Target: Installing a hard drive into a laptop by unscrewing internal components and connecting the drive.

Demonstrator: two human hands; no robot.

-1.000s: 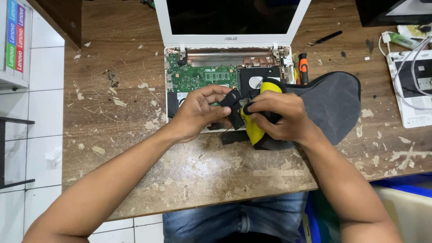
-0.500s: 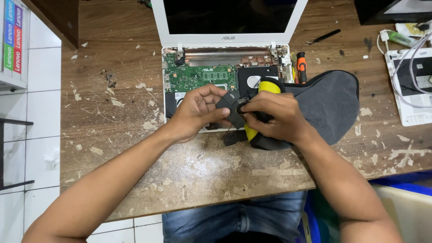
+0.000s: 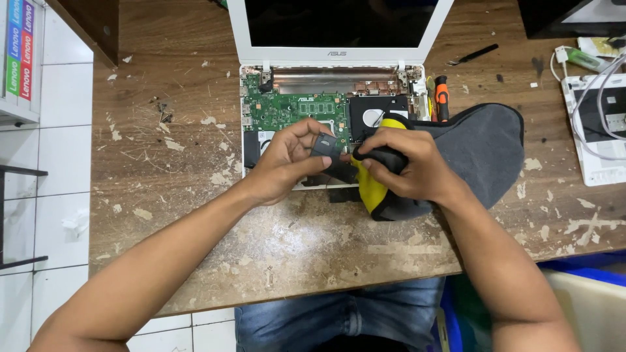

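A white laptop (image 3: 336,49) lies open on the worn wooden table (image 3: 195,195) with its base uncovered, showing a green circuit board (image 3: 293,111) and a round drive (image 3: 375,117). My left hand (image 3: 287,160) pinches a small black part (image 3: 326,146) above the laptop's front edge. My right hand (image 3: 404,163) grips a grey and yellow cloth (image 3: 482,146) and presses a fold of it against that part. Both hands meet over the laptop base.
An orange-handled screwdriver (image 3: 442,94) lies right of the laptop. A black tool (image 3: 475,54) lies farther back. A white device with cables (image 3: 600,124) is at the right edge. White tiled floor shows at left, a blue bin (image 3: 574,267) at lower right.
The hands and the black part have stayed over the laptop base, with only small shifts of the fingers and the cloth against the part.
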